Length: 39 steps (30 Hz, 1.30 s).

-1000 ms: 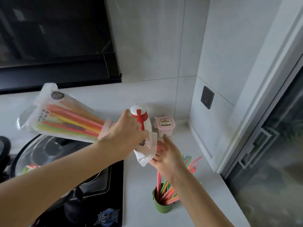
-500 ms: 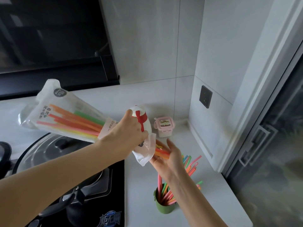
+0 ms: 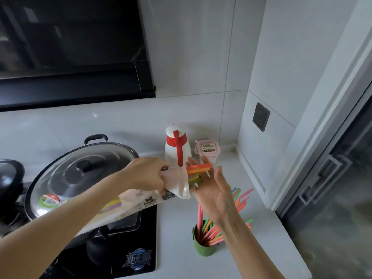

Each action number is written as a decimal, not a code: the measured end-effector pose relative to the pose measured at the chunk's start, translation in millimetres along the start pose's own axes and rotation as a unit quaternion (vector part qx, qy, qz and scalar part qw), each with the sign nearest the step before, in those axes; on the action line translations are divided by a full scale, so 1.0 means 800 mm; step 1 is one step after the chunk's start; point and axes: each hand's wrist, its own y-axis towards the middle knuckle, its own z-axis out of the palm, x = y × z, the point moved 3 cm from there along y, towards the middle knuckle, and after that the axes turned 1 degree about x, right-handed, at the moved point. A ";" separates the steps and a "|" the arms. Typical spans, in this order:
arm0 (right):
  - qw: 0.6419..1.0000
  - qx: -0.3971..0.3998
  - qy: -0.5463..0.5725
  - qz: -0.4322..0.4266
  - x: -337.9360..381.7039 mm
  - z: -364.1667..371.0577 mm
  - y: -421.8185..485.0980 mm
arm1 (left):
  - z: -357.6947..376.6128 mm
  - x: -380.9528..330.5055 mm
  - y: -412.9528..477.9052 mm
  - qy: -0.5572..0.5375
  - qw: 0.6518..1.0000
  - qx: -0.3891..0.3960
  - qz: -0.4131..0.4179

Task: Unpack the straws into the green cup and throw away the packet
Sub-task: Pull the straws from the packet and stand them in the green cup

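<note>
- Straws (image 3: 198, 171): a small bundle pokes out of the packet's open mouth, tips lying against the fingers of the right hand (image 3: 214, 190). Long axis runs roughly level, left to right, from one hand toward the other.
- Packet (image 3: 141, 202): clear plastic with print, gripped near its mouth in the closed left hand (image 3: 148, 174). Its body trails back and down under the left forearm, with more straws visible inside.
- Right hand is open, palm up and turned toward the packet mouth, fingers spread. It grips nothing yet; the straw ends only rest on it.
- Key relation: the straw tips are at the right hand's fingers, so that hand is the nearer one to take them. Closing on the bundle and drawing it away from the left hand, along its length, looks like the coming move.
- Green cup (image 3: 203, 245): stands below the right wrist, toward the person, already holding a fan of straws that lean outward to the right. The pulled bundle would have to be tipped upright and lowered there.
- Judgement: unpacking is partway along; the packet is not yet empty.
- Surface: pale counter (image 3: 175, 248), bare around the cup. Beyond the hands stand a white jug with red handle (image 3: 178, 146) and a small pink tub (image 3: 207, 151).
- Left of the hands: black hob (image 3: 141, 258) with a lidded pan (image 3: 80, 174). Room: grey tiled corner, a dark wall socket (image 3: 261, 116), a sliding door on the right.
</note>
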 end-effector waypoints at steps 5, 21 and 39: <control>0.996 0.002 -0.081 0.044 -0.013 0.003 -0.002 | 0.018 0.005 -0.002 -0.164 0.981 0.100 -0.018; 0.978 -0.139 -0.155 0.010 0.008 -0.009 -0.017 | 0.117 0.039 -0.029 -0.317 0.925 0.206 -0.026; 0.938 -0.291 -0.095 -0.162 0.114 -0.026 -0.014 | 0.180 0.073 -0.043 -0.295 0.941 0.156 -0.061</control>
